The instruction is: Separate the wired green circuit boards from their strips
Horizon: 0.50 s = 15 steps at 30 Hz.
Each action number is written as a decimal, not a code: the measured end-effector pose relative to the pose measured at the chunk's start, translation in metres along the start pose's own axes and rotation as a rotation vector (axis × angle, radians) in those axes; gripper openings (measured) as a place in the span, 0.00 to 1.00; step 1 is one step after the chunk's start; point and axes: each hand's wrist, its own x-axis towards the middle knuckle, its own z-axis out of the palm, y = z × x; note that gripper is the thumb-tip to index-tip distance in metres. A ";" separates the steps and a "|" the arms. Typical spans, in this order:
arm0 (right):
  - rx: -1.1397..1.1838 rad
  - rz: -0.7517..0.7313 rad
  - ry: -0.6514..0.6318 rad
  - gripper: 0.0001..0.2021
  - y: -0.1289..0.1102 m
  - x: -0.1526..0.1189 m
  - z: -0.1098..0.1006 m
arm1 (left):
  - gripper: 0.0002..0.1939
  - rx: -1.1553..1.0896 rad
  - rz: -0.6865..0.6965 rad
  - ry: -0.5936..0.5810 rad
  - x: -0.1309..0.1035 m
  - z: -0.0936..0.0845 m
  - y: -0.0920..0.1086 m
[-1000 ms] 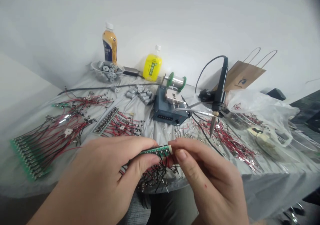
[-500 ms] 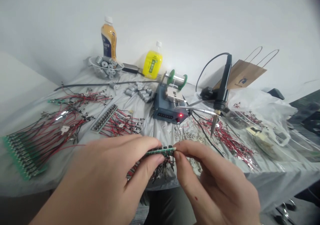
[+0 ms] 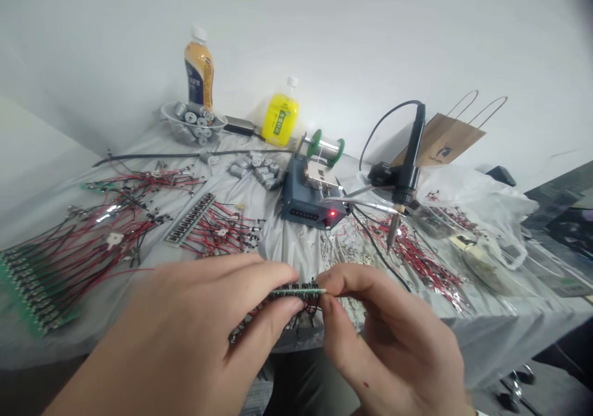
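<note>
You can make out Chinese characters on the yellow drink bottle's (image 3: 280,118) green label (image 3: 282,123), but the lettering on the orange bottle (image 3: 199,70) and kraft paper bag (image 3: 445,139) stays unreadable.

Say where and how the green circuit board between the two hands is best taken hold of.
Pinch the circuit board by its right end, thumb below and finger above, coming probably best from the right: it is thin and nearly level, with black parts on top and wires beneath, and the left hand covers its other end.
</note>
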 end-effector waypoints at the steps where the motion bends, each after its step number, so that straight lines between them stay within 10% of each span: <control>1: -0.004 0.010 -0.008 0.07 -0.001 0.000 0.000 | 0.15 -0.015 -0.011 0.001 0.003 0.000 0.002; 15: -0.009 0.092 -0.079 0.07 -0.008 0.008 0.004 | 0.10 0.185 0.044 0.008 -0.026 -0.009 -0.013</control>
